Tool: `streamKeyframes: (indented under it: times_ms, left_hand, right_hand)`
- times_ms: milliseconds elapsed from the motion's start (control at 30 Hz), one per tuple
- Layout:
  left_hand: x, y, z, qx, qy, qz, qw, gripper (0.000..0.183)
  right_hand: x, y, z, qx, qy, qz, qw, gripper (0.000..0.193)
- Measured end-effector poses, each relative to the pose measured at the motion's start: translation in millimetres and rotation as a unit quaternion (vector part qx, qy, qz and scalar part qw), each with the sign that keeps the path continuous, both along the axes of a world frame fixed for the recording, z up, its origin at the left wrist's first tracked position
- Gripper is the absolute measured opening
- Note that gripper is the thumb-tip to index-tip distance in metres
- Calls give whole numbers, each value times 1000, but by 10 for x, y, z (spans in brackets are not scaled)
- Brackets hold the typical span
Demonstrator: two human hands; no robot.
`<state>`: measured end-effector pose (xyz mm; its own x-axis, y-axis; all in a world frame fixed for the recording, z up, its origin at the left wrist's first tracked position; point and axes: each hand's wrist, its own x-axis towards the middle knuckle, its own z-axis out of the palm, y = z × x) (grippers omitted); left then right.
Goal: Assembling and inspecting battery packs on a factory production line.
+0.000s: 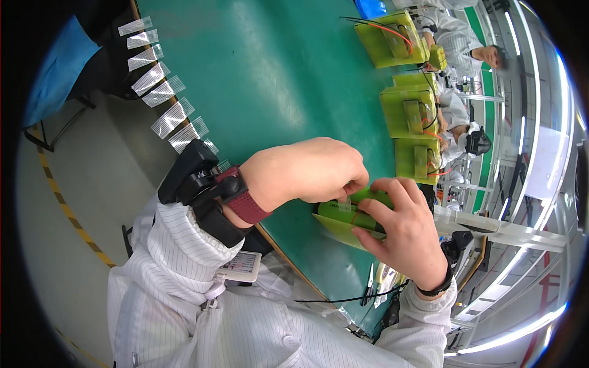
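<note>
In front of me on the green bench lies a green battery pack [336, 224], wrapped in a glossy sleeve and partly covered by my hands. My right hand [405, 224] grips it from the right, thumb on the near side and fingers bent over the top. My left hand [310, 168] reaches across from the left with curled fingers. Its fingertips pinch at a small clear tape strip [345, 205] on the pack's top. A thin red wire [356, 216] shows beside the right fingers.
Several clear tape strips [152, 78] hang along the bench's left edge. More green packs [411, 111] with red and black wires stand at the far right, near other people. Scissors [368, 285] lie at the near right. A blue-covered chair [61, 73] stands left of the bench [245, 80].
</note>
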<state>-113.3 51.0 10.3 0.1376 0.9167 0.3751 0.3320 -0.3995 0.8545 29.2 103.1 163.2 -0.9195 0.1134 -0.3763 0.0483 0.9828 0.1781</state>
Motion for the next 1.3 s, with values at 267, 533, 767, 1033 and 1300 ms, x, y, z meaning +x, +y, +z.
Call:
streamKeyframes:
  times_ms: [267,533,767,1033,1300]
  left_hand:
    - [173,70,-58,53,-15,71,996,10]
    - [321,79,-98,90,43,144,985,8]
    - [374,20,-90,101,104,201,969,7]
    - [392,-28,0,101,153,249,951,7]
    - [362,37,-73,85,99,303,944,15]
  right_hand:
    - [7,7,-16,-2,2,-2,1000,31]
    - [10,-4,-15,1,2,-4,1000,31]
    - [1,-11,-8,0,-2,-6,1000,29]
    - [-7,2,-10,-1,-6,-3,1000,29]
    - [-3,10,-6,-8,-6,8,1000,29]
